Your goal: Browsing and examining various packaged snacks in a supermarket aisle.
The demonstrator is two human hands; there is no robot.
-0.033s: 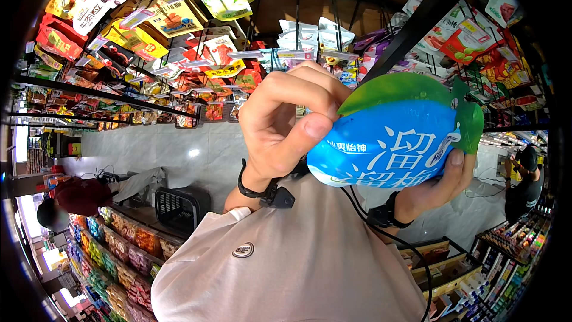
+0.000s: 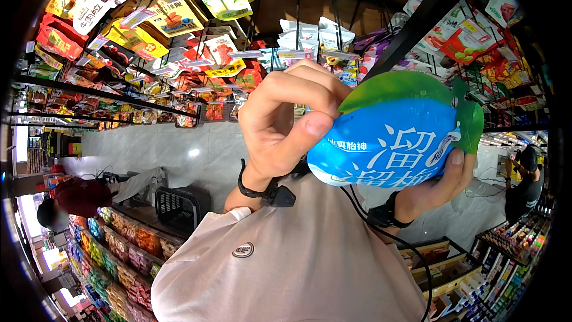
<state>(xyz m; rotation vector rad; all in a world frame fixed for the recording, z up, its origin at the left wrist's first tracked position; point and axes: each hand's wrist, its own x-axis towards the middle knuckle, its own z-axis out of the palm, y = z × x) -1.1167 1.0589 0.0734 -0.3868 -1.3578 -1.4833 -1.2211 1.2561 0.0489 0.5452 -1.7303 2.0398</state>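
In front of my chest I hold a blue and green snack bag (image 2: 387, 134), tilted, with large white lettering on its face. My left hand (image 2: 289, 116) pinches the bag's left edge between thumb and curled index finger. From below and behind, my right hand (image 2: 450, 182) wraps round the lower right corner, and most of its fingers are hidden by the bag. Both wrists wear black straps. Just beyond the bag hang white snack pouches (image 2: 298, 39) on the rack.
Hanging racks of colourful packets fill the far side, crossed by a black post (image 2: 411, 24). A black basket (image 2: 182, 209) is on the floor at left, near bins of wrapped goods (image 2: 125, 250). People stand at far left (image 2: 80, 195) and far right (image 2: 524, 182). A black cable (image 2: 411, 247) hangs beside me.
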